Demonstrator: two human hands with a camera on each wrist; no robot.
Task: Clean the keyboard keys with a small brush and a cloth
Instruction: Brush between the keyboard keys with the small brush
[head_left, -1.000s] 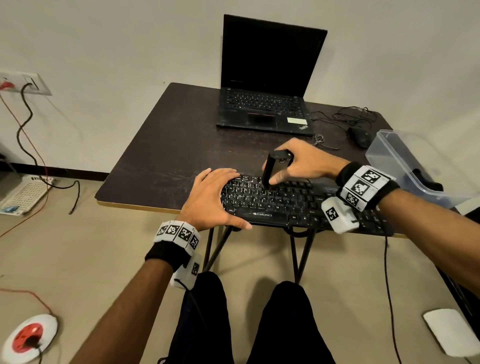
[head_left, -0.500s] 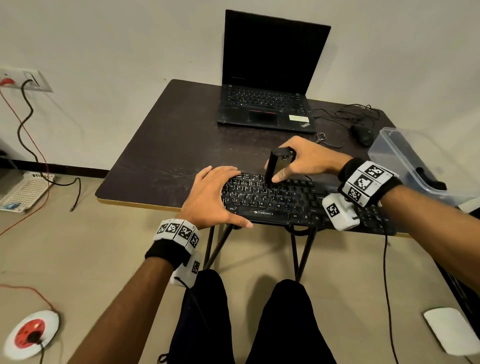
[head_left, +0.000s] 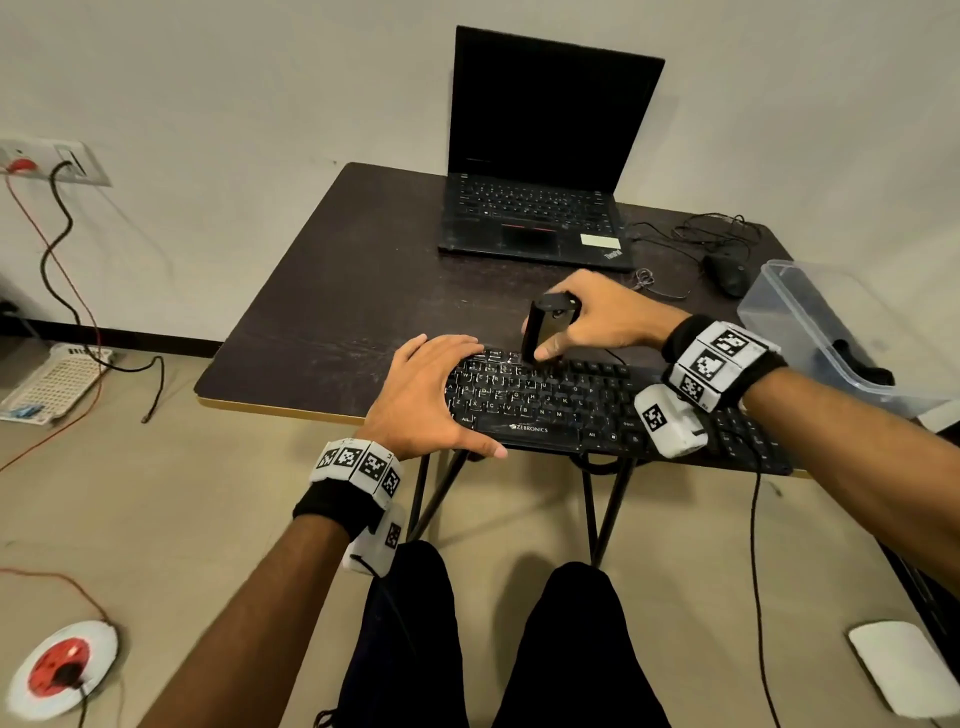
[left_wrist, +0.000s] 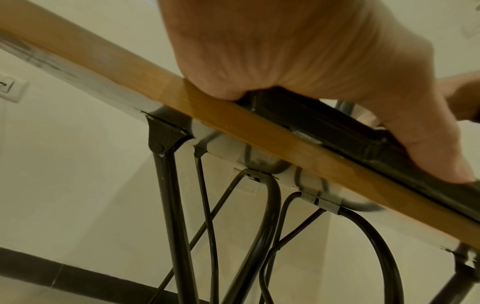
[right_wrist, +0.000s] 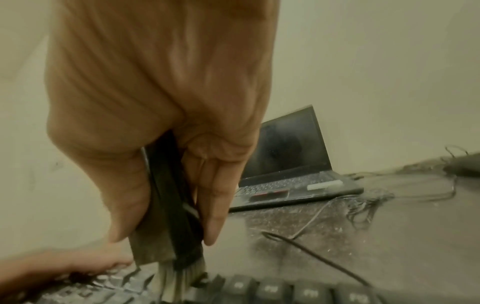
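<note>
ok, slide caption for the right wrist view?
Right hand holds a small brush upright, bristles on the keyboard keys.

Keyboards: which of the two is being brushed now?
The separate black keyboard at the table's near edge; the brush touches its top row. The laptop behind stays untouched.

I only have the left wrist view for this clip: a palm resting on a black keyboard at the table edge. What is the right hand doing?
Observer: The right hand holds a small black brush upright over the keyboard.
Operator: Are its bristles on the keys?
Observer: Yes. The right wrist view shows pale bristles touching keys near the keyboard's far edge.
Operator: What is behind the keyboard?
Observer: An open laptop with a dark screen.
</note>
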